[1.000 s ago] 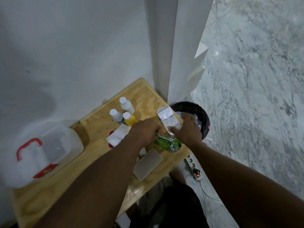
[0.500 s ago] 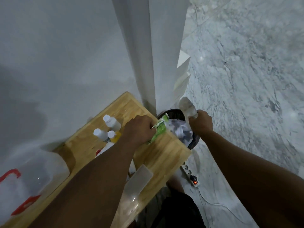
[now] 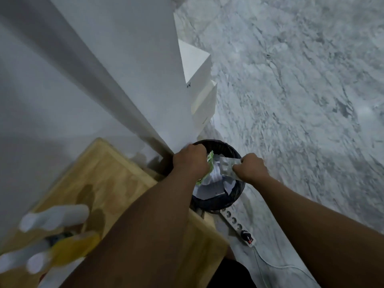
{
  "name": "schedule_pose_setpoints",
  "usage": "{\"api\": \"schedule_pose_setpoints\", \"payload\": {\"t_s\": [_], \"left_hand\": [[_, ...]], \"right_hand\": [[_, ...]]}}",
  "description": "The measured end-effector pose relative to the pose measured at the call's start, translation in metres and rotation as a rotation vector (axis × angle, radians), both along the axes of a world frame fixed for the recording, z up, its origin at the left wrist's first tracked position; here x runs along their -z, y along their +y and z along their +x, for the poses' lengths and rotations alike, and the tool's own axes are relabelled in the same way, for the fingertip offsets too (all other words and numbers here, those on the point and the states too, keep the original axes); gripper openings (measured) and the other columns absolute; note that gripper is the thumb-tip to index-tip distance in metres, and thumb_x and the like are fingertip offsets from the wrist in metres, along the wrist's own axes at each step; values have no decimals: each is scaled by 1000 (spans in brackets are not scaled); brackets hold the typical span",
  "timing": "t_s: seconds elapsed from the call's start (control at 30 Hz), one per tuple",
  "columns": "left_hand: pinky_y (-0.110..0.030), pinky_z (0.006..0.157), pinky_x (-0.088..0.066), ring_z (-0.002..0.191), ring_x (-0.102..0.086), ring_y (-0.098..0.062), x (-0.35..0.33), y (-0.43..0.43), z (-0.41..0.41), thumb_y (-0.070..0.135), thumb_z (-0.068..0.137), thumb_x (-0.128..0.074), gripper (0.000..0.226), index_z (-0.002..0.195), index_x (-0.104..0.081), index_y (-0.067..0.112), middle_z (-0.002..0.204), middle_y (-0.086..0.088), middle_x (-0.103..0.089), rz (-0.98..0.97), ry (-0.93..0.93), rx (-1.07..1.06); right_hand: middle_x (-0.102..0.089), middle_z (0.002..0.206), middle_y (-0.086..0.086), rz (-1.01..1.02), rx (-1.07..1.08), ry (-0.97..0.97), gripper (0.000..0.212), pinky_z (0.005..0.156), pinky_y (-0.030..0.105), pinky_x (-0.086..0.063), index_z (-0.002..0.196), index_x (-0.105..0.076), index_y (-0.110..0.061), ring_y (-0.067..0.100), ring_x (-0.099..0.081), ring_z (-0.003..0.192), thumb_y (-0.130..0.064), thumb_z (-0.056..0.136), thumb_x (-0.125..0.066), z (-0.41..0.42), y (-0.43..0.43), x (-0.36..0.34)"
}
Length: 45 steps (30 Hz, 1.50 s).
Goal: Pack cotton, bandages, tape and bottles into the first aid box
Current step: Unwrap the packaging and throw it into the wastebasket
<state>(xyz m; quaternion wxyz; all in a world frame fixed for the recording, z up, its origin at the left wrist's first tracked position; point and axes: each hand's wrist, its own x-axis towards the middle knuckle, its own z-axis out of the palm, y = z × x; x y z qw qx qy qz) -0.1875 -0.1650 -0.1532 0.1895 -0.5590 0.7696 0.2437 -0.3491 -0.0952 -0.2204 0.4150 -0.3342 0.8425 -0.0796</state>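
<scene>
My left hand [image 3: 190,163] is closed around a crumpled green wrapper [image 3: 210,161] and holds it over the black waste bin [image 3: 234,199]. My right hand [image 3: 250,169] pinches a clear silvery plastic wrapper [image 3: 227,166] above the same bin. White paper scraps lie inside the bin. At the lower left, blurred, stand a white bottle [image 3: 56,217] and a yellow bottle [image 3: 70,248] on the wooden table [image 3: 108,173]. The first aid box is out of view.
A white wall corner [image 3: 145,80] rises just behind the bin, with white boxes [image 3: 199,80] stacked beside it. A white power strip [image 3: 236,225] with a red switch lies on the marble floor [image 3: 301,100] right of the table.
Both hands moved off the table's right end to above the bin, carrying the green wrapper and the clear wrapper. My view swung right and closer, so the first aid box left the frame.
</scene>
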Motion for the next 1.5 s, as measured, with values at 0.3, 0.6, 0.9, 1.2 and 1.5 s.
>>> {"api": "schedule_pose_setpoints", "payload": {"t_s": [0.3, 0.6, 0.9, 1.2, 1.5], "left_hand": [[-41, 70, -50, 79, -54, -28, 80, -11, -9, 40, 91, -66, 37, 79, -42, 15, 83, -4, -47, 162, -118, 57], [-42, 79, -52, 91, -58, -29, 66, -16, -3, 40, 91, -63, 25, 92, -55, 17, 103, -5, -58, 214, -131, 82], [-39, 80, -55, 97, -64, -27, -64, 0, 7, 39, 91, -62, 36, 118, -64, 15, 114, -6, -66, 159, 38, 19], [-41, 92, -54, 105, -64, -27, -267, 24, 95, 41, 90, -63, 38, 122, -65, 19, 122, -5, -63, -71, 215, -131], [-40, 100, -51, 114, -61, -25, -388, 86, 284, 45, 91, -65, 37, 119, -68, 21, 128, -4, -64, -284, 314, -423]], "right_hand": [[-27, 51, 4, 52, -73, -137, 44, 50, 27, -22, 55, -28, -15, 19, -28, 47, -13, 83, -62, 1, -3, 70], [-42, 68, 14, 84, -148, -242, 26, 61, 31, -30, 70, -52, -6, 21, -40, 63, -20, 88, -64, 5, 0, 49], [-68, 78, 22, -95, -128, -221, 29, 66, 39, -53, 92, -69, 8, 26, -58, 68, -21, 88, -67, 19, -19, -91], [-74, 89, 17, -309, -238, -200, 24, 64, 32, -50, 96, -70, -3, 25, -67, 74, -26, 90, -66, 82, -23, -306], [-74, 78, 12, -568, -505, -271, 18, 59, 29, -51, 92, -71, -9, 18, -67, 64, -25, 87, -64, 269, -11, -427]]}}
